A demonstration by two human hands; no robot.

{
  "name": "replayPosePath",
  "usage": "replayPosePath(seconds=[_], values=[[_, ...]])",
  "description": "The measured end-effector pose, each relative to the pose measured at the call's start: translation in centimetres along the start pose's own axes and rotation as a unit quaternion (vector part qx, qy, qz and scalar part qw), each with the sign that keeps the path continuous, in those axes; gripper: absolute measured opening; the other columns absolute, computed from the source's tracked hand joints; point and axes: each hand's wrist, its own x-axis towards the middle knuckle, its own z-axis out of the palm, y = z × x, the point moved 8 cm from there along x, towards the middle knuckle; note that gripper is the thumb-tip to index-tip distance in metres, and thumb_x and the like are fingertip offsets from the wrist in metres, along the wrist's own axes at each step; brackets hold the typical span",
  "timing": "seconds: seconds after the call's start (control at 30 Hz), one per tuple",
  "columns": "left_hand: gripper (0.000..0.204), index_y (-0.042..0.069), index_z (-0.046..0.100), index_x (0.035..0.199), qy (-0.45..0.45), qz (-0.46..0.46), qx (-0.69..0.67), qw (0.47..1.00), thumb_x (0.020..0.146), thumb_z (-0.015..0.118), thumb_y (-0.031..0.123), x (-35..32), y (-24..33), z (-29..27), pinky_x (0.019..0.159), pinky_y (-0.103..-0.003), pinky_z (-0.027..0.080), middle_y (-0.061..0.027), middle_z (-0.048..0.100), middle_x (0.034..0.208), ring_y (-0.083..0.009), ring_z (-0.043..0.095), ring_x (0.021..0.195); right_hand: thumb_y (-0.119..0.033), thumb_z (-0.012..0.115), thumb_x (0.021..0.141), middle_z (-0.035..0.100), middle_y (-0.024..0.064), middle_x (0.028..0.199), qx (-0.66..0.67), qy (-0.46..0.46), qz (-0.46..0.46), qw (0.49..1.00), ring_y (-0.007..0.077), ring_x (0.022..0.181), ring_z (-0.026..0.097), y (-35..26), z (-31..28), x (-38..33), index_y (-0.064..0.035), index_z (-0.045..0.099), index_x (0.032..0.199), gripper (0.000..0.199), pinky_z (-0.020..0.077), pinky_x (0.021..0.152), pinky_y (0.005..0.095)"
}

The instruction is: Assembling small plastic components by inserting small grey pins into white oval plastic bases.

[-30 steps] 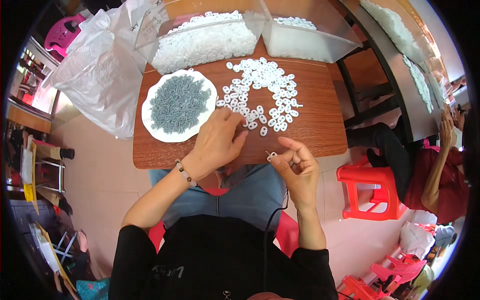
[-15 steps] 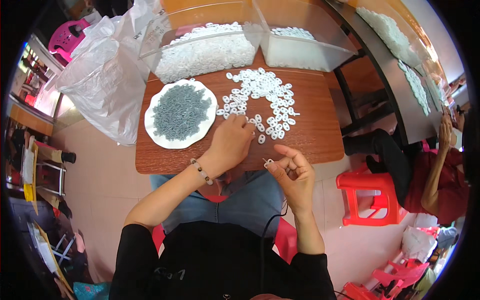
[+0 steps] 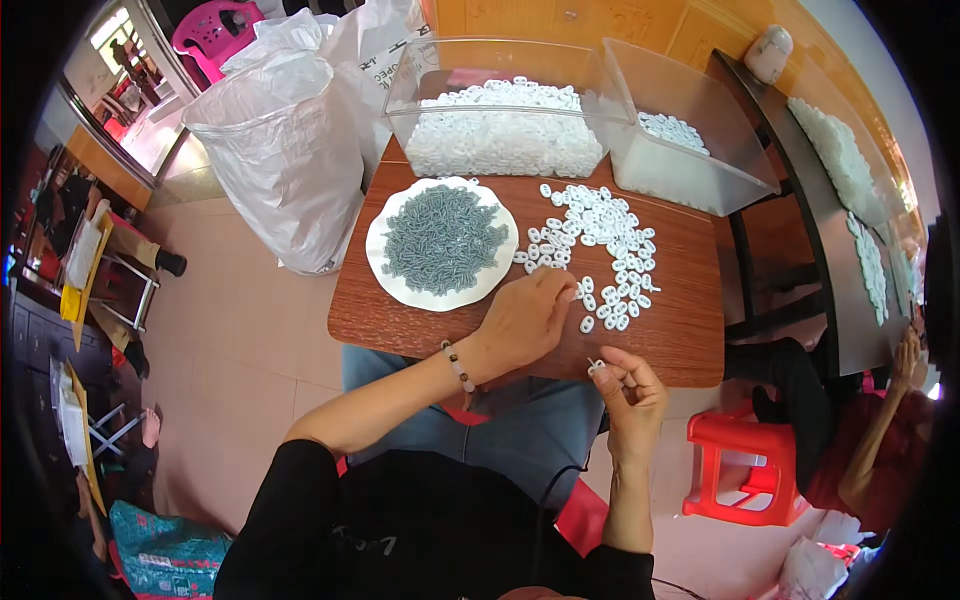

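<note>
Beside the white scalloped plate [image 3: 377, 250], the left hand [image 3: 528, 318] bunches, contents unclear. The right hand [image 3: 634, 402] pinches a white two-holed oval [image 3: 598, 367].

I count 2 clear bins [image 3: 690, 183] (12 & approx. 1:30 o'clock), 1 plate [image 3: 378, 246] (abt. 11), 1 red stool [image 3: 738, 438] (4), 1 L hand [image 3: 528, 318], 1 R hand [image 3: 634, 412]. Wht pcs [image 3: 600, 215] & gray pins [image 3: 445, 240]: too many.

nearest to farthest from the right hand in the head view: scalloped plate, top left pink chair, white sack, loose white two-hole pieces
1. Loose white two-hole pieces, just beyond the right hand
2. Scalloped plate, left on the table
3. White sack, left of the table
4. Pink chair, beyond the sack
</note>
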Motion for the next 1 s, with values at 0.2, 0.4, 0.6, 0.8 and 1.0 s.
replayPosePath(seconds=[0.2,0.4,0.6,0.8,1.0], values=[[0.018,0.0,0.061,0.101,-0.062,-0.289,-0.425,0.855,0.094,0.057,0.016,-3.4,-1.5,0.3,0.058,-0.021,0.047,-0.0026,0.062,0.084,-0.0063,0.059,0.073,-0.003,0.069,0.085,0.065,0.0025,0.084,0.03,-0.001,0.009,1.0,0.007,0.077,0.058,0.4,-0.1,0.1,0.0014,0.063,0.1,0.016,0.0423,0.072,0.0187],[0.018,0.0,0.063,0.102,-0.08,-0.39,-0.512,0.761,0.093,0.056,0.015,-7.8,-0.6,-0.1,0.062,-0.02,0.045,0.0004,0.06,0.08,-0.0057,0.056,0.07,-0.003,0.066,0.088,0.065,0.002,0.086,0.075,-0.019,0.0,0.997,0.0053,0.079,0.057,0.7,0.1,0.3,0.0014,0.064,0.101,0.014,0.042,0.072,0.0178],[0.018,0.001,0.063,0.106,-0.065,-0.409,-0.585,0.697,0.095,0.059,0.015,-10.2,-0.7,0.5,0.063,-0.021,0.046,-0.0005,0.061,0.083,-0.0061,0.056,0.071,-0.003,0.066,0.087,0.064,0.0011,0.084,0.099,-0.015,0.034,0.994,0.006,0.077,0.057,0.8,0.9,0.2,0.0022,0.064,0.105,0.018,0.0422,0.071,0.0181],[0.019,0.002,0.061,0.109,-0.053,-0.419,-0.648,0.634,0.095,0.059,0.016,-11.2,-0.4,0.8,0.069,-0.022,0.052,-0.0038,0.065,0.091,-0.0097,0.063,0.079,-0.006,0.067,0.087,0.061,-0.0006,0.081,0.106,-0.037,0.023,0.993,0.0055,0.072,0.054,1.6,0.8,0.1,0.0005,0.064,0.1,0.014,0.04,0.066,0.0185],[0.021,0.002,0.057,0.111,-0.109,-0.413,-0.652,0.627,0.096,0.058,0.018,-11.8,1.2,1.8,0.072,-0.024,0.054,-0.0063,0.065,0.096,-0.0113,0.064,0.082,-0.009,0.067,0.089,0.06,-0.0007,0.081,0.124,-0.044,0.04,0.99,0.006,0.072,0.052,1.7,1.4,-0.2,-0.0012,0.063,0.096,0.012,0.0392,0.066,0.0191]])
